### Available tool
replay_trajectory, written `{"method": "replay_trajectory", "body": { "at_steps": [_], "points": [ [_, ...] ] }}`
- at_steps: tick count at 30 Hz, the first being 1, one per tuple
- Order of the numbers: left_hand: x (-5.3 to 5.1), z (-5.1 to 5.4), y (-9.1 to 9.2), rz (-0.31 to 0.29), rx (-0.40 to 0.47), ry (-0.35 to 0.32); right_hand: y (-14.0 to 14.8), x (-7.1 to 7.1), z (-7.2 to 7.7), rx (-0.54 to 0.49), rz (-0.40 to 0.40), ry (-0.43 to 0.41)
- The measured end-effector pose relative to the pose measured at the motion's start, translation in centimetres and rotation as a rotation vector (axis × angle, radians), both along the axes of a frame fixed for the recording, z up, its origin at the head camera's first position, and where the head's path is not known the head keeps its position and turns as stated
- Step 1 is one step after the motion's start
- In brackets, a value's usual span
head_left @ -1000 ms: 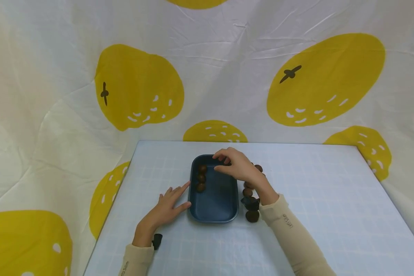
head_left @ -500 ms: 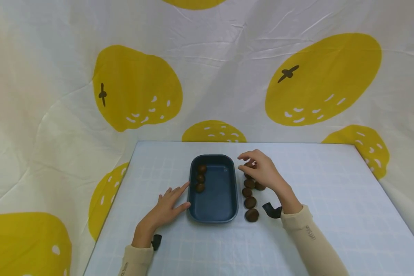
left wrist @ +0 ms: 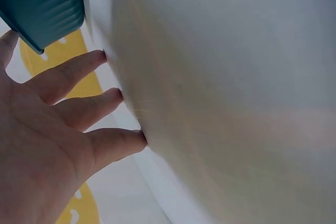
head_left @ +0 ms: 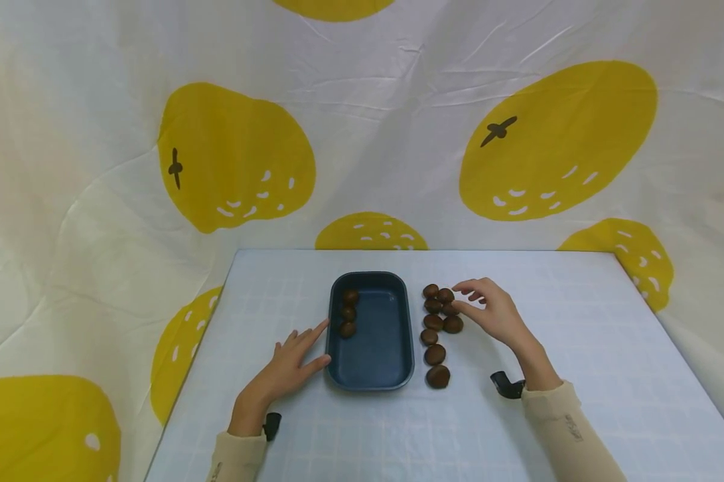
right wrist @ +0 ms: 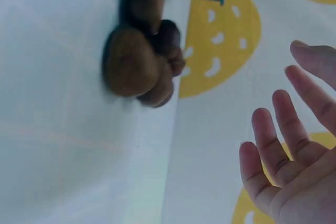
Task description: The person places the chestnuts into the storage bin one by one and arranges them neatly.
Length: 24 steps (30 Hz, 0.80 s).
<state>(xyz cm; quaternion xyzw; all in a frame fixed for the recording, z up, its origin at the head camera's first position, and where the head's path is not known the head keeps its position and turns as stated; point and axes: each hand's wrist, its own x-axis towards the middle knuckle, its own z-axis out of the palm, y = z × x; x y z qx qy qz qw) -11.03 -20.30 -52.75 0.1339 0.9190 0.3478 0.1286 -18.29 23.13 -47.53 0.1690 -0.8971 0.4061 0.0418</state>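
A dark blue rectangular tray (head_left: 370, 361) stands on the table in the head view. Three brown chestnuts (head_left: 347, 312) form a short column along its left inner side. My left hand (head_left: 286, 368) rests beside it with fingers spread, the forefinger and thumb at the tray's left rim. To the tray's right, several more chestnuts (head_left: 435, 354) lie in two uneven columns. My right hand (head_left: 497, 311) hovers at the right of their far end, thumb and fingers bent but apart. In the right wrist view, nothing sits between the fingers of my right hand (right wrist: 294, 156).
A pale checked cloth covers the table (head_left: 548, 321). Behind it hangs a white curtain (head_left: 398, 154) printed with large yellow fruit shapes. Black straps are visible at both wrists.
From over the tray, my right hand has moved right, past the loose chestnuts to their right side, uncovering them. The left hand and the chestnuts in the tray stay put.
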Motion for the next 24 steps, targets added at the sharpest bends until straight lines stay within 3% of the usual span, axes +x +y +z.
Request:
{"method": "replay_trajectory", "body": {
  "at_steps": [14,24],
  "points": [
    [0.0,-0.2,0.0,0.003,0.003,0.019,2.4,0.2,-5.0,0.045,-0.003,-0.149],
    [0.0,-0.2,-0.2,0.001,0.003,0.004,2.2,0.5,-5.9,0.107,0.013,-0.161]
  ]
}}
